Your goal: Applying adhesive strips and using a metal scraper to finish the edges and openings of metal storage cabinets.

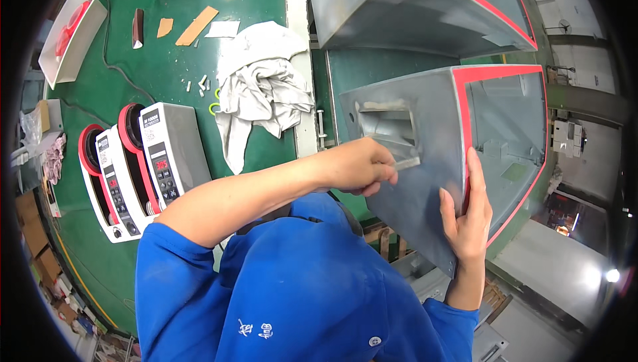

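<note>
A grey metal box [435, 122] with red edging round its open side stands in front of me, slightly right. My left hand [362, 166] reaches across to the lower edge of a rectangular cutout [387, 124] in its face. The fingers there are closed and bent in; whatever they pinch is too small or hidden to name. A pale strip [407, 163] runs along the cutout's lower edge beside the fingertips. Against the box's red-edged corner rests my right hand [467, 222], fingers stretched upward and thumb apart on the grey face.
Another grey box [399, 9] with red edging stands beyond. On the green table at left are a crumpled white cloth [262, 76], two white tape dispensers [176, 146] with red rolls, scraps of cardboard [197, 25], a black cable [109, 49] and a white tray [85, 53].
</note>
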`<state>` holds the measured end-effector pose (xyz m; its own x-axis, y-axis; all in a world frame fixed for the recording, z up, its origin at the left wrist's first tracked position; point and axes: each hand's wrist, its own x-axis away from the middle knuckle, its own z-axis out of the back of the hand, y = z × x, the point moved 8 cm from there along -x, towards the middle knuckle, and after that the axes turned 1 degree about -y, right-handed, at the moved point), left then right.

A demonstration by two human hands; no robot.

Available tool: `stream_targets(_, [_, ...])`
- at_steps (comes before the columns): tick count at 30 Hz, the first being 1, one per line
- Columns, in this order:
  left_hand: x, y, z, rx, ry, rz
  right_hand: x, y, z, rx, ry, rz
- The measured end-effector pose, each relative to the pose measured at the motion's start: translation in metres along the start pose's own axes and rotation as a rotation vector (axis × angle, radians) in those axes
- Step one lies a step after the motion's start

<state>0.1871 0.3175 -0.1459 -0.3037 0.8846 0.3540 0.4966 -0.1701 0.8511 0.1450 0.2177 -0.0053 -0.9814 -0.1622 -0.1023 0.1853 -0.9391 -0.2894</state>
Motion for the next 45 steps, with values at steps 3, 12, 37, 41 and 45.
stream_targets(3, [0.0,-0.006,0.019,0.032,0.109,0.053,-0.001,0.001,0.002,-0.008,-0.007,-0.033])
stream_targets(12, [-0.012,0.014,0.003,-0.016,0.134,-0.02,0.004,0.002,0.001,-0.03,-0.01,-0.022])
stream_targets(37, [-0.028,0.026,0.019,-0.001,0.108,0.003,0.0,0.003,0.001,-0.066,-0.022,0.037])
stream_targets(41, [-0.019,0.029,0.021,-0.003,0.116,0.021,-0.001,0.007,0.001,-0.064,-0.024,0.033])
stream_targets(45, [-0.03,0.032,0.027,0.005,0.09,0.028,-0.006,0.004,0.002,-0.075,-0.014,0.021])
